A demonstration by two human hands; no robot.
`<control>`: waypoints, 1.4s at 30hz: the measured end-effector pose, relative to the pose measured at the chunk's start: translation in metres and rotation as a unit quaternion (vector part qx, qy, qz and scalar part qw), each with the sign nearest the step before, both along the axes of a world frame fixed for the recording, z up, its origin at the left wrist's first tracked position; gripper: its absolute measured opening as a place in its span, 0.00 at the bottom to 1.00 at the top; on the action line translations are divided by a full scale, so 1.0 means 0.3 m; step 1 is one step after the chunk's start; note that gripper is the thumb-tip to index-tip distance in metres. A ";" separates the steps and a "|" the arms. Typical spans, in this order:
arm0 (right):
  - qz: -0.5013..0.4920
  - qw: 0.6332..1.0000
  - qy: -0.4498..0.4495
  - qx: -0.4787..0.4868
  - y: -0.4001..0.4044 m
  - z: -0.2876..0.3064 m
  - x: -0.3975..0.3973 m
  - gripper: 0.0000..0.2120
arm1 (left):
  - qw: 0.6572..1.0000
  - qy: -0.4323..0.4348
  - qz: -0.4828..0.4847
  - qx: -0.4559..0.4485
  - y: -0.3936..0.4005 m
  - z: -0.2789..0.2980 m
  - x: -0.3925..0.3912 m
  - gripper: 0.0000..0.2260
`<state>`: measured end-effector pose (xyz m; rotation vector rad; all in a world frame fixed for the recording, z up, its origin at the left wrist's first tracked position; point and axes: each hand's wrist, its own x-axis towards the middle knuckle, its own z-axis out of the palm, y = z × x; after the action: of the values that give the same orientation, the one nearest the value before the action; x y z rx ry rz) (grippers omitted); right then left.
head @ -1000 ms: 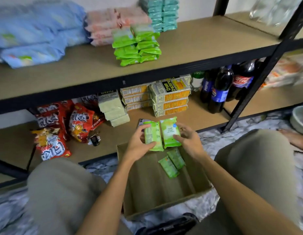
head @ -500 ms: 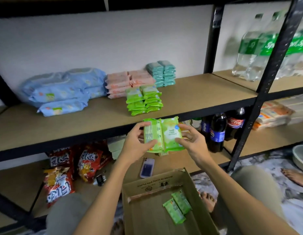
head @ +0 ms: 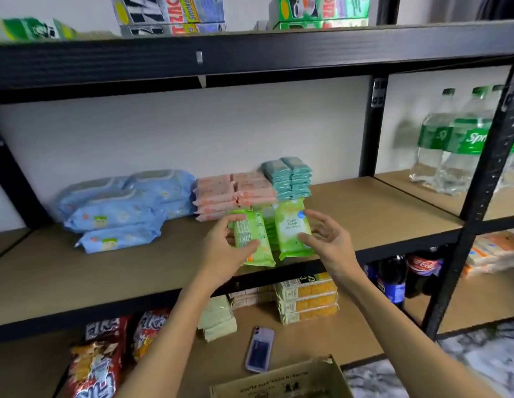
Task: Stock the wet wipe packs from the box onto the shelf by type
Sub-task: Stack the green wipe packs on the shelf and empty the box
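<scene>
Brown shelf (head: pixel 365 214) ahead; my left hand (head: pixel 224 251) grips one green pack (head: pixel 251 239), my right hand (head: pixel 327 239) the other (head: pixel 293 228), long axes upright, both just before the green stack (head: pixel 268 219).

A black metal rack (head: pixel 373 124) with tan boards (head: pixel 365 202) stands against a plain white wall (head: pixel 192 130), its dark crossbeam (head: pixel 250 56) running well above the hands. To the right of the hands a black upright (head: pixel 485 191) divides this bay from the next. Below and to the right, beyond the lowest board, lies a grey-and-white marbled floor (head: pixel 480 357); the light is even and soft.
</scene>
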<state>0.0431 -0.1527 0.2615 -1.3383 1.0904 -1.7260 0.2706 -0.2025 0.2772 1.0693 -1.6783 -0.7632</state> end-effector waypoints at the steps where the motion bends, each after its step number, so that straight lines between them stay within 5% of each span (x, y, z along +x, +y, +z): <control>1: 0.005 1.000 -0.002 -0.003 -0.029 0.013 -0.002 0.22 | 1.000 0.001 0.010 0.006 -0.024 0.014 0.001 0.21; 18: 0.005 0.996 -0.072 0.054 -0.331 -0.015 -0.003 0.14 | 0.986 -0.128 0.085 0.066 -0.273 0.091 -0.010 0.15; 25: 0.028 0.997 -0.067 0.026 -0.351 -0.059 0.049 0.30 | 0.974 -0.185 0.107 0.069 -0.302 0.100 -0.009 0.15; 33: 0.050 0.998 -0.036 0.020 -0.367 -0.067 0.042 0.31 | 0.937 -0.292 0.155 0.112 -0.317 0.135 -0.092 0.24; 42: 0.053 0.998 -0.018 0.023 -0.369 -0.076 0.037 0.30 | 0.963 -0.181 0.145 0.137 -0.328 0.165 -0.058 0.20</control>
<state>0.0542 -0.2634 0.2387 -1.3085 1.0155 -1.6316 0.2532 -0.3010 0.3267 1.6929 -1.6891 -0.6459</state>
